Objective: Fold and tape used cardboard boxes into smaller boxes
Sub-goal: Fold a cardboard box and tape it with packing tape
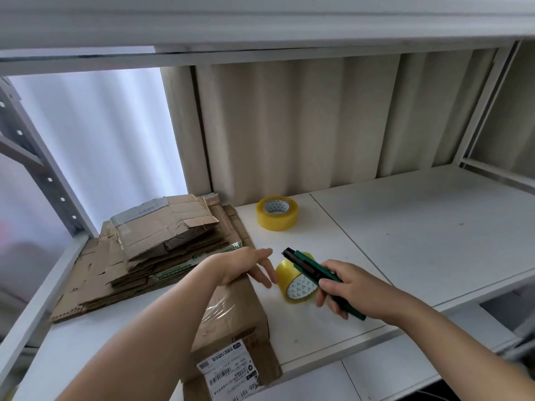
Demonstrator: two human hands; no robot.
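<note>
The box [231, 322], light and stiff but tape-slick, is best taken by its edges; it is steadied by the relaxed left hand [249, 266]. A cutter [318, 274] is gripped by the right hand [351, 289].

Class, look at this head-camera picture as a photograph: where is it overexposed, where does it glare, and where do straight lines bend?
Head view: the window behind the cardboard stack is blown out to white; glare streaks the clear tape on the box under the left hand; wide-angle distortion bows the shelf frame at the top; the far left edge is soft and hazy.
</note>
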